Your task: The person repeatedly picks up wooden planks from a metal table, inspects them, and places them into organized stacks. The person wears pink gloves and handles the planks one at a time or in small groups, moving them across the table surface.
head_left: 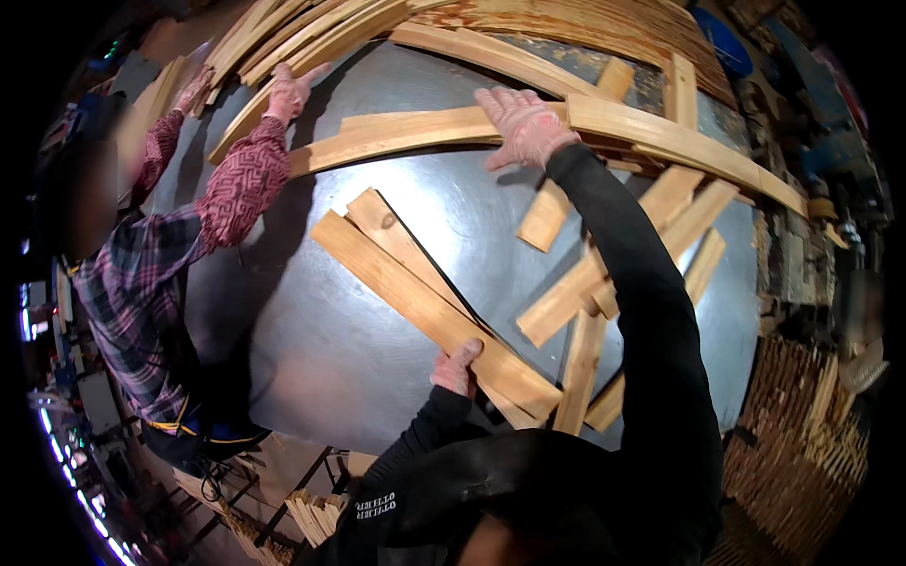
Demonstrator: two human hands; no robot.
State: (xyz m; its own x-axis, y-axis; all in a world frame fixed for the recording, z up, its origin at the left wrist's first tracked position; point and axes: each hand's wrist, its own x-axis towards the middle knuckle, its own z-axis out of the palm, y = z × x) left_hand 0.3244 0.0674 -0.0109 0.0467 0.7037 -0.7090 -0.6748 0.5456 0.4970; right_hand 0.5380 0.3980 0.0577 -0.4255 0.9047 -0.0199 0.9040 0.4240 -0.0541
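Note:
My left hand, in a pinkish glove, grips the near end of a flat wooden board, thumb on top. This board slants over the metal table toward the far left, and a second board with a knot lies partly beneath it. Farther off, my right hand, also gloved, is stretched out with fingers spread over a long pale board. Its palm rests on or just above the wood; I cannot tell which. Right of it lies another long board.
A co-worker in a plaid shirt reaches over stacked boards at the far left. Several crossed boards lie on the metal table at right. Stacked strips stand beyond its right edge, and a blue container sits far right.

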